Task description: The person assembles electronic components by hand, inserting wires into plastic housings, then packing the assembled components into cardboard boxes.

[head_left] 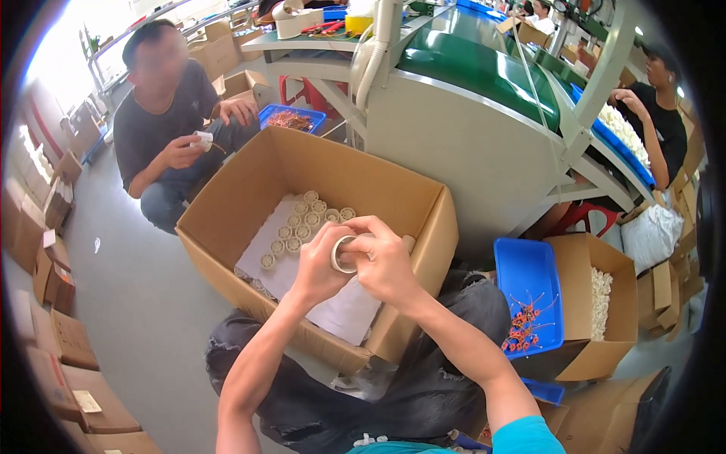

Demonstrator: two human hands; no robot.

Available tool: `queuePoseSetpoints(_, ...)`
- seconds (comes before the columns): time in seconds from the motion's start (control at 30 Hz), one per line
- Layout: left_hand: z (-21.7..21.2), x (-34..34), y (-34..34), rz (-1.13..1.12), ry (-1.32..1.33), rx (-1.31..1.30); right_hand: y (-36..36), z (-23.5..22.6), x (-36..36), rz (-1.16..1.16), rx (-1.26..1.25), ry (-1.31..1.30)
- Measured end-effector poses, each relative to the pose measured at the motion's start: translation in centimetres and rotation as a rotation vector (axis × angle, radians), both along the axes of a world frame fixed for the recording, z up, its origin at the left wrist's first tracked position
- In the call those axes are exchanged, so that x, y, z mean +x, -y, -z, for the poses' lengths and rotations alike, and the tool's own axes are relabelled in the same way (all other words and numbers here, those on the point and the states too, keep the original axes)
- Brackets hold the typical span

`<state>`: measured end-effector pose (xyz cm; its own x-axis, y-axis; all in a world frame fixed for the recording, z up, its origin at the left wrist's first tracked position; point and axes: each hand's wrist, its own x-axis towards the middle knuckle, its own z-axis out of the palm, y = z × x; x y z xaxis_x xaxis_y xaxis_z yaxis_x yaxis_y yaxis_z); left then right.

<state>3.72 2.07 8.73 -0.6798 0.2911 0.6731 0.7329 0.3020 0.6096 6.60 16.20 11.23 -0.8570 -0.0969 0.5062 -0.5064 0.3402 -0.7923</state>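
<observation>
Both the left hand (321,265) and right hand (386,261) close around a small white ring (344,253) above the cardboard box (227,227), seemingly light and stiff, best pinched by its rim.

Both bare forearms are rising from the lower edge and converging toward the middle of the view, elbows bent. The left hand (318,261) is curling upward with its fingers wrapped around from the left side. The right hand (386,261) is arching over from the right, fingers bent downward. The two hands are touching each other, both closing in a grip.
</observation>
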Motion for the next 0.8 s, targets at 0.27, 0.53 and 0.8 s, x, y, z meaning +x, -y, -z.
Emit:
queuePoseSetpoints(0.27,-0.6,-0.6,-0.8,0.019,0.01,-0.073,-1.7,-0.6,0.4,0.06,0.189,-0.041)
queuePoseSetpoints(0.53,-9.3,-7.5,-5.9,-0.043,-0.1,-0.119,-6.8,-2.9,-0.9,0.32,-0.218,-0.124)
queuePoseSetpoints(0.8,-18.4,-26.7,-19.8,-0.097,-0.329,0.003,-4.0,-1.3,-0.3,0.207,-0.289,0.089)
